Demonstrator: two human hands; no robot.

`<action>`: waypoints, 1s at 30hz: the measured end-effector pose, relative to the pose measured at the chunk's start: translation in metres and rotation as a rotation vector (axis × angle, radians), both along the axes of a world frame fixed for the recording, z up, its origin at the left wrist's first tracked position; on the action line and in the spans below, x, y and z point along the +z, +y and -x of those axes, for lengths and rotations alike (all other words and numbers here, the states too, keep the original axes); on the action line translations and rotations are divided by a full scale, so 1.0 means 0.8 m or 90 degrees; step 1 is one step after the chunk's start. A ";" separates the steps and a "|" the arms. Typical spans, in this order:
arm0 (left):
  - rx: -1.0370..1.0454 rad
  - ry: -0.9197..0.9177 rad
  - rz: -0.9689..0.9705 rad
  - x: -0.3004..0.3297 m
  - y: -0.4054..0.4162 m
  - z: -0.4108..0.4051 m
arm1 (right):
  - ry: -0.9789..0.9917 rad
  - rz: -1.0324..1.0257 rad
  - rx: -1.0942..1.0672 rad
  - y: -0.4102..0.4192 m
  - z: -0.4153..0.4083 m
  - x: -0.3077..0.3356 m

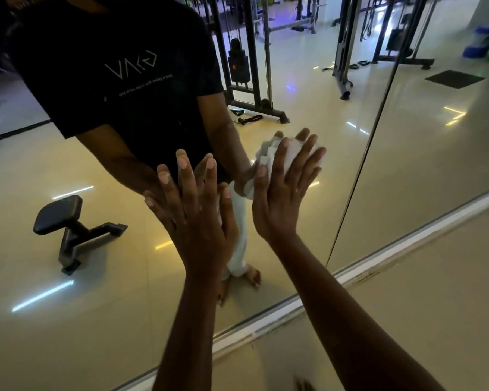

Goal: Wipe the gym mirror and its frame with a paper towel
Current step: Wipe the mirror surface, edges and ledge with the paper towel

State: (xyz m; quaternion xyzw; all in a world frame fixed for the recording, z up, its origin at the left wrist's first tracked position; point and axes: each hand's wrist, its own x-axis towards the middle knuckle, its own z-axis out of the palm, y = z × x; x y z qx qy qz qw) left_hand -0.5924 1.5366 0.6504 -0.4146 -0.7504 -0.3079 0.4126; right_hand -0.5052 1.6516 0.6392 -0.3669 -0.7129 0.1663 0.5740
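Note:
A large gym mirror fills most of the view, with a pale frame strip along its bottom edge. My left hand lies flat against the glass with straight, spread fingers and holds nothing. My right hand presses a crumpled white paper towel against the glass with straight fingers. The towel shows between and above those fingers. A person in a dark T-shirt is reflected behind both hands.
A dark vertical seam divides the mirror to the right of my right hand. Glossy tiled floor lies below the frame. The reflection shows a small black bench and cable machines.

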 end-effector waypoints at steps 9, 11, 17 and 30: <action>0.013 0.017 0.021 -0.001 -0.003 0.001 | 0.023 0.018 -0.013 0.019 -0.013 -0.005; -0.004 0.015 0.026 0.000 -0.006 0.001 | 0.019 0.004 0.021 -0.002 0.003 -0.003; 0.071 -0.109 -0.072 -0.009 -0.046 0.013 | -0.079 -0.064 0.009 0.002 -0.016 -0.031; 0.026 -0.060 0.001 -0.007 -0.111 0.066 | 0.059 0.078 -0.026 -0.065 0.048 0.001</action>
